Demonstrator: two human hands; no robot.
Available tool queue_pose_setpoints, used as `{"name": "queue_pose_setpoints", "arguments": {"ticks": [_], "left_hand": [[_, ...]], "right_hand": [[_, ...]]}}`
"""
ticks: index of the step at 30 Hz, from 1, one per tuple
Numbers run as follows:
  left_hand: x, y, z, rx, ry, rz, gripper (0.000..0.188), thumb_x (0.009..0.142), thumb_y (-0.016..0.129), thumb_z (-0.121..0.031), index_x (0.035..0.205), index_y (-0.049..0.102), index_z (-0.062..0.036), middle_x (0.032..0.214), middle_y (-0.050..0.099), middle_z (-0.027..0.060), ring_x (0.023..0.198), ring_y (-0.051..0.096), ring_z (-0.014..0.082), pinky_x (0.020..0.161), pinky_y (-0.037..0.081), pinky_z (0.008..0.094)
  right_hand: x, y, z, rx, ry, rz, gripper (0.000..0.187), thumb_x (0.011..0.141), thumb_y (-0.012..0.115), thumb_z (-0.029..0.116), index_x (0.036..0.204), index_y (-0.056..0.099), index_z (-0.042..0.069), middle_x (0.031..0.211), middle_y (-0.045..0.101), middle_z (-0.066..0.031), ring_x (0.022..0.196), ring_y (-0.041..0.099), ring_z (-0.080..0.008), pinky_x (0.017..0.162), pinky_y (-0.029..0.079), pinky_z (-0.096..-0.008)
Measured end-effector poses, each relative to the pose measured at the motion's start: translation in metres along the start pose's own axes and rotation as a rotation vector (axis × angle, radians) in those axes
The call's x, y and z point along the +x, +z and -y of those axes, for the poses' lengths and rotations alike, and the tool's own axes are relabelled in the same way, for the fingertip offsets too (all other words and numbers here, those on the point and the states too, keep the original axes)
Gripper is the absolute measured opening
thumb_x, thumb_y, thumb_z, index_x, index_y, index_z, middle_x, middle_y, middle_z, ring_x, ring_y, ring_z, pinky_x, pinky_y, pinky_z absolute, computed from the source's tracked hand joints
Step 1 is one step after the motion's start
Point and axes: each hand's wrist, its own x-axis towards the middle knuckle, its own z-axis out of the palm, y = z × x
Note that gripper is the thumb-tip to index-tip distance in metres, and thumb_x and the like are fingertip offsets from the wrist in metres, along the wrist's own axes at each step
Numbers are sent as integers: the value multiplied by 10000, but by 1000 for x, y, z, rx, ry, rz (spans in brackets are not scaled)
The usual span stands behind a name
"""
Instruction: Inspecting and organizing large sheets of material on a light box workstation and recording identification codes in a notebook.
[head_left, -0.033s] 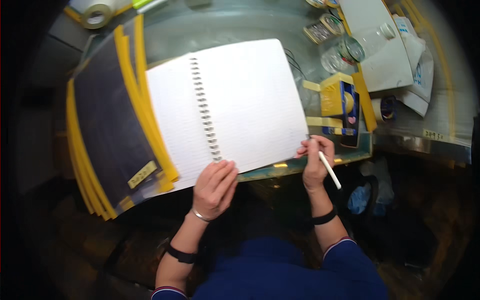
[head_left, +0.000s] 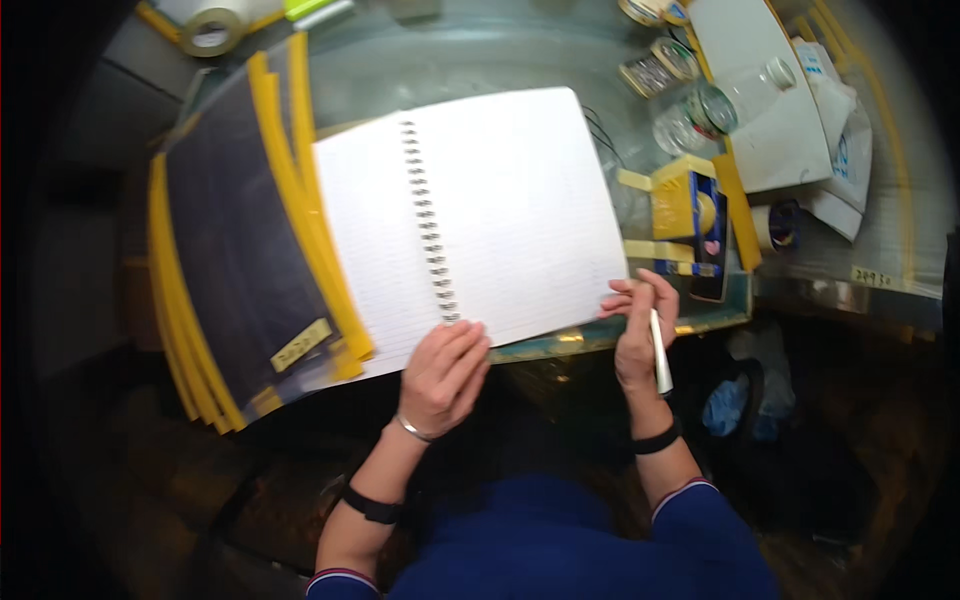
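A spiral notebook point(head_left: 520, 200) lies spread out on the glass-topped table, its lined white pages facing up. My left hand point(head_left: 445, 372) rests with fingers lightly bent on the near edge, just below the end of the wire spiral point(head_left: 432, 245); no object shows in it. At the right edge of the right-hand page, my right hand point(head_left: 640, 325) holds a white pen point(head_left: 660, 352) between its fingers, the pen slanting down along the palm. The thumb and fingertips of that hand are by the page's lower right corner; whether they pinch the paper I cannot tell.
Dark sheets with yellow borders point(head_left: 235, 240) overlap the notebook's left side. To the right stand a yellow tape dispenser point(head_left: 683, 200), a clear plastic bottle point(head_left: 735, 98) and a jar of small items point(head_left: 660, 68). A tape roll point(head_left: 212, 32) lies far left. The table's front edge point(head_left: 560, 343) runs below the notebook.
The whole view has shifted slightly, with everything a little farther right. In my right hand the pen has swung to a steeper angle. My left hand keeps its place on the notebook's edge.
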Motion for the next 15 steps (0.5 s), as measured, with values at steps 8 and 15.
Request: {"name": "queue_pose_setpoints", "arguments": {"ticks": [8,15], "left_hand": [[19,-60,-81,-309,87,6,913,658,736,-519,1284,362,30,1273,451,225,1173,436,371,999,328,482],[15,-84,-105,-34,210,-219,524,807,612,-399,1198,533,-60,1257,484,191,1177,440,336,1021,307,465]], "right_hand": [[-33,57,60,-297,-308,338,143,905,481,35,1026,533,-20,732,613,-122,635,611,-192,569,496,-294],[-83,104,73,-269,-641,632,170,892,495,92,1034,560,24,719,599,-96,640,605,-195,565,486,-313]]}}
